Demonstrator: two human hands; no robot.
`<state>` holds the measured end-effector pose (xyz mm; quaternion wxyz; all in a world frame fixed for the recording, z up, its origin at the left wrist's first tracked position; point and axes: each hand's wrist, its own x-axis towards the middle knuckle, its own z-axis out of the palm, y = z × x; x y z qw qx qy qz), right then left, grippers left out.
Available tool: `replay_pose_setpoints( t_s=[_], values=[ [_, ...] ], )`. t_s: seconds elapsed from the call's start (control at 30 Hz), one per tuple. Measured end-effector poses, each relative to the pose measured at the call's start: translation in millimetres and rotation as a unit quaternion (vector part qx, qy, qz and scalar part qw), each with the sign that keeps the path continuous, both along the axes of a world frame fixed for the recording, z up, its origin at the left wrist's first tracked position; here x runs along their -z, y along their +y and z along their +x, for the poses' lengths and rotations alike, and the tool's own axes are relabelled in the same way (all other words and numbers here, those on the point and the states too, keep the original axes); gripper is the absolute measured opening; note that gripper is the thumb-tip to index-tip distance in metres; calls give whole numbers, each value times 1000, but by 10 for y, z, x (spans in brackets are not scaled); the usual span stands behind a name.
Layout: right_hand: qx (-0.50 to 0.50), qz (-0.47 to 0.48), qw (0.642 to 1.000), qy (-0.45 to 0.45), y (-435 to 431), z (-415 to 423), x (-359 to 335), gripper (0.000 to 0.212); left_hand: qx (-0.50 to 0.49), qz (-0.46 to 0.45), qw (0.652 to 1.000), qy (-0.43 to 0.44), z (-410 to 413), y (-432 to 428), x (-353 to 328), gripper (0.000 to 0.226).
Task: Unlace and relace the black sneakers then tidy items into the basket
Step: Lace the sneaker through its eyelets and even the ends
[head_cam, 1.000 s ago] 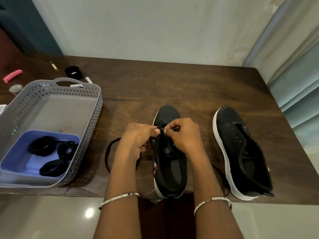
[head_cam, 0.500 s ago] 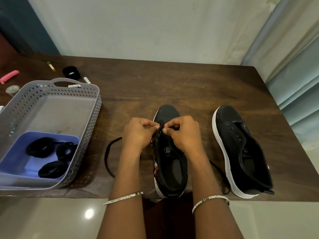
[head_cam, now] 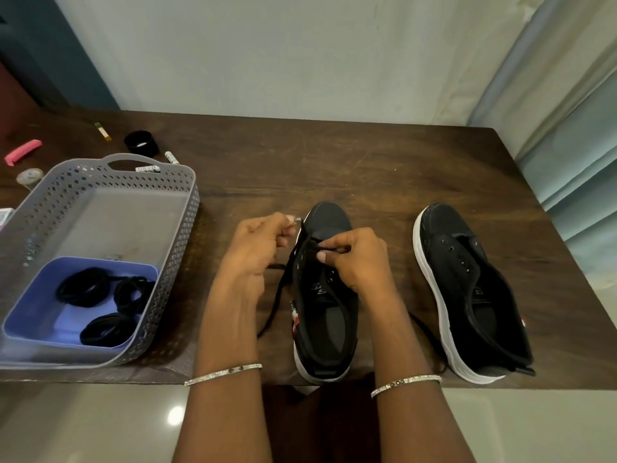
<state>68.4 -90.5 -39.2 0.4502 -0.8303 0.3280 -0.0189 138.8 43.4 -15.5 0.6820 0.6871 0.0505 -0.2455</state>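
Observation:
Two black sneakers with white soles stand on the brown table. The left sneaker [head_cam: 325, 315] is between my hands; the right sneaker [head_cam: 467, 289] has no lace in its eyelets. My left hand [head_cam: 258, 243] pinches the tip of a black lace [head_cam: 278, 297] just left of the toe. The lace runs down past my left wrist. My right hand [head_cam: 355, 259] pinches the lace at the front eyelets. A grey perforated basket [head_cam: 173, 262] sits at the left.
Inside the basket a purple tray [head_cam: 33, 315] holds several coiled black laces. Behind the basket lie a black cap [head_cam: 141, 142], a pink clip [head_cam: 23, 152], a yellow stick [head_cam: 103, 131] and small white tubes [head_cam: 172, 157]. Curtains hang at the right.
My left hand has moved left and away from the shoe, drawing the lace end out through an eyelet. My right hand stays at the front eyelets.

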Motion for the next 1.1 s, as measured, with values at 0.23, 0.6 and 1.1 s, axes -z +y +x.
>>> replay_pose_setpoints(
  t_s=[0.23,0.6,1.1],
  values=[
    [-23,-41,998,32,29,20,1,18,2,-429,902,52,-22,116,-305,13],
    [-53,-51,996,48,40,18,-30,14,224,353,875,-246,46,-11,155,9],
    [-57,-33,995,79,11,32,-15,33,-14,58,995,-80,69,69,-72,14]
  ],
)
